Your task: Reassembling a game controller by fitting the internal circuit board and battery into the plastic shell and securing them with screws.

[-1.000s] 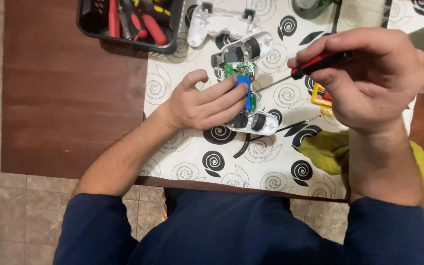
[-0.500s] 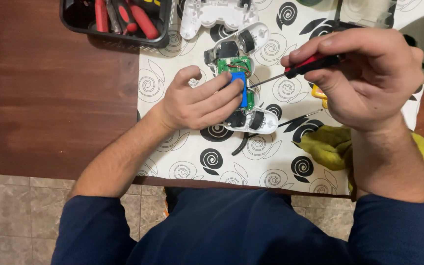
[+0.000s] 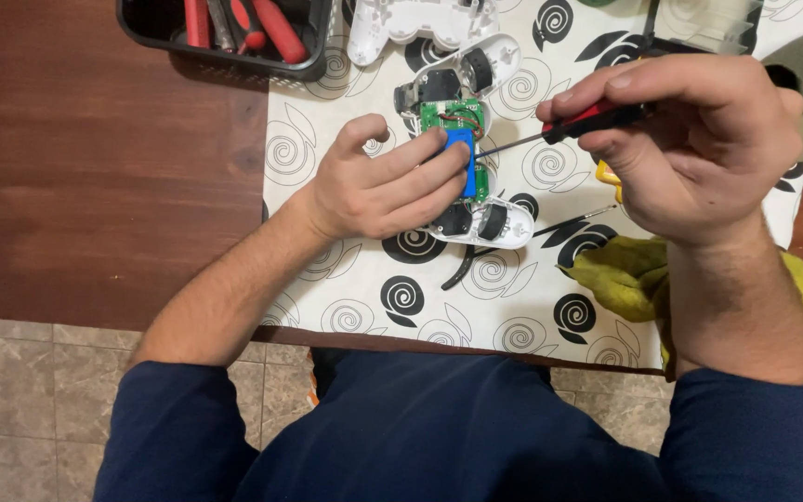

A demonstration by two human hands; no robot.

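Your left hand pressed flat on the opened game controller on the bench to keep it from sliding, while your right hand pinched the red-handled screwdriver, its tip inside.

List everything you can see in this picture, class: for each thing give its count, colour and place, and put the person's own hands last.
opened game controller: one, white shell, green board, blue block; mat centre, under the left fingers
loose controller shell: one, white; top of the mat
screwdriver: one, red and black handle; tip at the board
tool tray: one, black, red-handled tools inside; top left
mat: one, white with black spirals; on the table
table: one, brown wood
cloth: one, yellow-green; right, by the wrist
left hand: steadies the controller
right hand: grips the screwdriver
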